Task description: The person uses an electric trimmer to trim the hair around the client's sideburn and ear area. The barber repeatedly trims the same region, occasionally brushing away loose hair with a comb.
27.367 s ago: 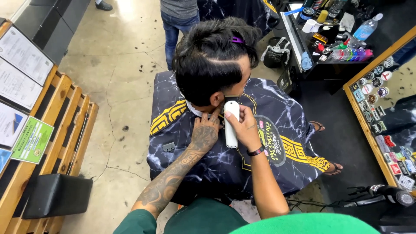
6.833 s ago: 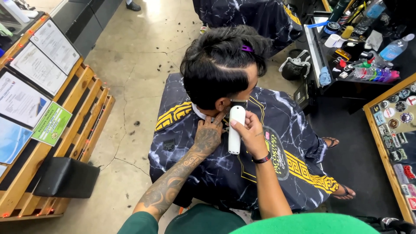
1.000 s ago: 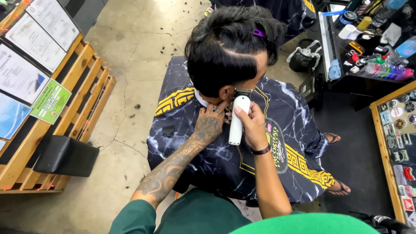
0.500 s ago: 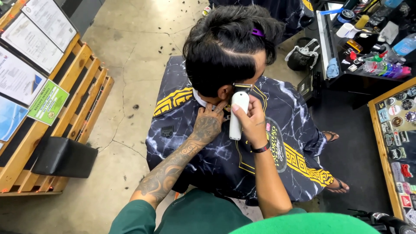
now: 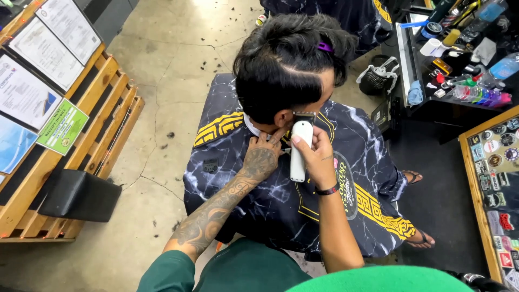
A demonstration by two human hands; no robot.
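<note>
Floor (image 5: 178, 70): pale cracked concrete, filling the upper middle and lower left of the frame; dark hair clippings scattered over it.

Wooden slatted rack (image 5: 102, 113): left edge of the frame; framed documents (image 5: 48, 48) lean on it; a black box-shaped thing (image 5: 81, 196) sits at its foot.

Surface (image 5: 416, 111): dark counter, upper right corner; crowded with a white cup (image 5: 431, 47), a clear bottle (image 5: 505, 66), a blue cloth (image 5: 415, 93), coloured clips (image 5: 481, 96) and other small items too small to tell; contents of the cup not visible.

Black mesh holder (image 5: 376, 81): on the floor just left of the surface; contents cannot be made out.

Wooden-framed board (image 5: 494, 184): right edge of the frame; covered in stickers.

Seated person: centre of the frame; dark hair (image 5: 281, 67) with a purple clip (image 5: 325, 47); wrapped in a black marbled cape (image 5: 270, 194) with gold key-pattern trim; sandalled feet at lower right.

Left hand (image 5: 262, 157): tattooed; fingers spread open, pressed against the seated person's neck just below the ear; holding nothing.

Right hand (image 5: 316, 159): closed around a white hair clipper (image 5: 299, 148); dark wristband at the wrist.

White hair clipper: centre of the frame, upright, blade end up, touching the hairline beside the ear; just right of the left hand.
</note>
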